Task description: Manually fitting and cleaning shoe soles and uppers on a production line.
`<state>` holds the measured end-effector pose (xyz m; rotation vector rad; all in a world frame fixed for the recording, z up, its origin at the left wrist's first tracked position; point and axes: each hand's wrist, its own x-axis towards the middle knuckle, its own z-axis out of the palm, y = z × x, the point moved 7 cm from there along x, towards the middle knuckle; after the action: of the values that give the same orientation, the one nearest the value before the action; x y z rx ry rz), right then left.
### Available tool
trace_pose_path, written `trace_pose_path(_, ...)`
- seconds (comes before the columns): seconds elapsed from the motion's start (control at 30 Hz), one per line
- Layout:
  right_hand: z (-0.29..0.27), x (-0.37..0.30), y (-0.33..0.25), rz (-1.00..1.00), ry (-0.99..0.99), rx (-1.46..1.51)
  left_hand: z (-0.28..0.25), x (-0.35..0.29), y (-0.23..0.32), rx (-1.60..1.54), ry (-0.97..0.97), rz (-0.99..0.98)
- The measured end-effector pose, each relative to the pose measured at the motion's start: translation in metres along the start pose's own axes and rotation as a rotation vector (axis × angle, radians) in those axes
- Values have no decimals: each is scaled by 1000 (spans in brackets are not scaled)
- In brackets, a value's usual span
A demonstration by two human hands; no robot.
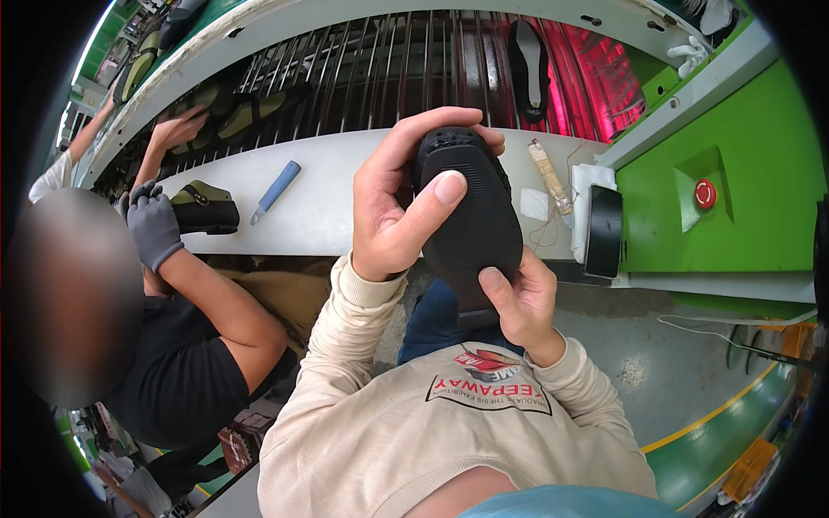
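A black shoe is held in front of my chest, over the near edge of the white worktop, its dark ridged sole turned toward me. My left hand wraps around its far end, the thumb lying on the sole and the fingers curled behind. At the near end, my right hand grips the edge with the thumb on the sole; the other fingers are mostly hidden underneath. The shoe's upper is largely out of sight, though a gathered dark rim shows at the far end.
On the worktop lie a blue-handled tool and a tape-wrapped tool. Beyond, a roller conveyor carries another shoe. A green machine with a red button stands right. At left, a co-worker's gloved hand is beside an olive-and-black shoe.
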<state>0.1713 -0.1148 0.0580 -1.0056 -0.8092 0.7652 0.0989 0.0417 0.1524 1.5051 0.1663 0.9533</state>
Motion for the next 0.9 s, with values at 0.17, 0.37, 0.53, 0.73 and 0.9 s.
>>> trace_pose_path(0.17,-1,2,-2,-12,9,-17,0,2,0,-1,-17,1)
trace_pose_path(0.37,-4,11,-6,-63,31,-44,-6,8,-16,-89,-28,-4)
trace_pose_path(0.53,-13,19,-4,-46,52,-9,-4,16,-21,-103,5,-26)
trace_pose_path(0.73,-26,20,-6,-66,154,36,-15,21,-15,38,16,179)
trace_pose_path(0.9,-23,23,-10,-100,152,31,-16,23,-19,86,32,316)
